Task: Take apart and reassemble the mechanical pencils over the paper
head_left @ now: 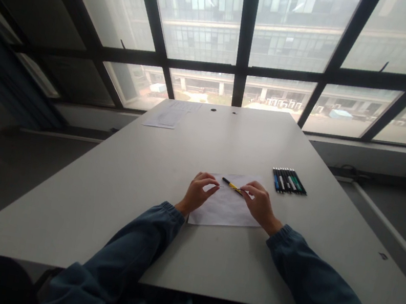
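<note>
A white sheet of paper [222,210] lies in front of me, with a yellow and black pen [231,184] slanting across its upper part. Over the paper's right side, my right hand [259,204] pinches a thin dark stick [240,189] between thumb and fingers. The stick points left, above the pen; its exact kind is too small to make out. My left hand [199,193] is over the paper's left edge, thumb and index fingertips brought together by the stick's left end. Whatever sits between those left fingertips is too fine to name.
A row of several pens [289,181] with dark, blue and green barrels lies to the right of the paper. Printed sheets [162,116] rest at the table's far left. The white table [114,194] reaches toward large windows. Two dark round spots [213,109] mark its far end.
</note>
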`<state>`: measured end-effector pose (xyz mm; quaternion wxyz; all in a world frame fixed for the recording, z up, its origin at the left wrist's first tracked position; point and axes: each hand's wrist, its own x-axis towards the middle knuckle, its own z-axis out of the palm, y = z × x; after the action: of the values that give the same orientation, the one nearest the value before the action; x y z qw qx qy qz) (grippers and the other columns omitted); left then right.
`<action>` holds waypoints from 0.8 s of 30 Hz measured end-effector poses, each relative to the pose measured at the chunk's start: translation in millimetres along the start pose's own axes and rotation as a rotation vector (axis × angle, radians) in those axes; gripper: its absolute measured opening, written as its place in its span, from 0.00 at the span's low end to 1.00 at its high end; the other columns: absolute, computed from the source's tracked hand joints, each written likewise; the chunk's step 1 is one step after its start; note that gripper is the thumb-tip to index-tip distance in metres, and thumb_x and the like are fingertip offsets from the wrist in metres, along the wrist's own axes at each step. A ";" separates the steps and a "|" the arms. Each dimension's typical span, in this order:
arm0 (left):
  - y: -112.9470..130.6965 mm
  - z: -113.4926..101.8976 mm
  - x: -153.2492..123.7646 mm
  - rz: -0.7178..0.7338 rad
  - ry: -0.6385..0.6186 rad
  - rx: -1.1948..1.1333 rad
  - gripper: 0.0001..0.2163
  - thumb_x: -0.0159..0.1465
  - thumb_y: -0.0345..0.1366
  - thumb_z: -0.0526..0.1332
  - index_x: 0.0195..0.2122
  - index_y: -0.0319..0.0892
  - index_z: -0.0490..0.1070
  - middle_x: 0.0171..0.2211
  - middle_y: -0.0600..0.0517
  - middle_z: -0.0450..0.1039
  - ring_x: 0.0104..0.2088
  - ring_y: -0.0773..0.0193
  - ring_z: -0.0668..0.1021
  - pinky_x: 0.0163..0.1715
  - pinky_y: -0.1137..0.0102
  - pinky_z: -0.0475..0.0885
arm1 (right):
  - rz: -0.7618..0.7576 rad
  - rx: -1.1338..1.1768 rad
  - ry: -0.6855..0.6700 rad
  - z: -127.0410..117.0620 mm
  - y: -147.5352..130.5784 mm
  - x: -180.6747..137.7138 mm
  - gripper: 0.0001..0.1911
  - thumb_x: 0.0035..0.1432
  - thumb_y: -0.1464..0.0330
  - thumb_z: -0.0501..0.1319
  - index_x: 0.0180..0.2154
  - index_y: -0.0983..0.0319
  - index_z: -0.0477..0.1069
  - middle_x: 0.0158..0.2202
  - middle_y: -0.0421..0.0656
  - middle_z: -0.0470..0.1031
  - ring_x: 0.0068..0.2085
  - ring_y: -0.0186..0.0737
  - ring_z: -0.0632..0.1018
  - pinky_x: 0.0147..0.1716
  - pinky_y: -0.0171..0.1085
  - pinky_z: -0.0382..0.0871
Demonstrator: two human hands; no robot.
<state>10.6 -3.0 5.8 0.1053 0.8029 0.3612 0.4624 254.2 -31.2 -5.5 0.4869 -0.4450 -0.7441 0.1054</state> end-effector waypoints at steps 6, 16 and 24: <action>6.1 -1.4 1.3 0.045 -0.028 0.000 0.03 0.62 0.36 0.65 0.36 0.45 0.77 0.37 0.49 0.75 0.40 0.60 0.75 0.45 0.60 0.72 | -0.019 0.005 -0.028 1.0 -6.8 0.5 0.06 0.62 0.72 0.61 0.36 0.60 0.78 0.33 0.44 0.73 0.33 0.38 0.73 0.34 0.37 0.69; 7.3 -0.9 0.9 0.062 -0.034 -0.003 0.02 0.62 0.35 0.66 0.35 0.45 0.77 0.36 0.50 0.75 0.40 0.60 0.75 0.44 0.60 0.72 | -0.017 0.026 -0.039 1.4 -10.5 -0.1 0.06 0.62 0.71 0.61 0.36 0.60 0.77 0.33 0.44 0.73 0.32 0.38 0.73 0.33 0.37 0.69; 8.1 -1.0 1.5 0.069 -0.045 -0.006 0.02 0.62 0.35 0.66 0.35 0.45 0.77 0.36 0.50 0.75 0.40 0.60 0.75 0.44 0.60 0.72 | -0.020 0.048 -0.046 2.5 -11.2 -0.2 0.06 0.63 0.70 0.61 0.36 0.59 0.77 0.33 0.44 0.73 0.33 0.38 0.73 0.33 0.37 0.69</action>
<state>14.2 -8.0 11.5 0.0998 0.8248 0.3293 0.4487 245.9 -37.1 -0.3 0.4811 -0.4234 -0.7568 0.1285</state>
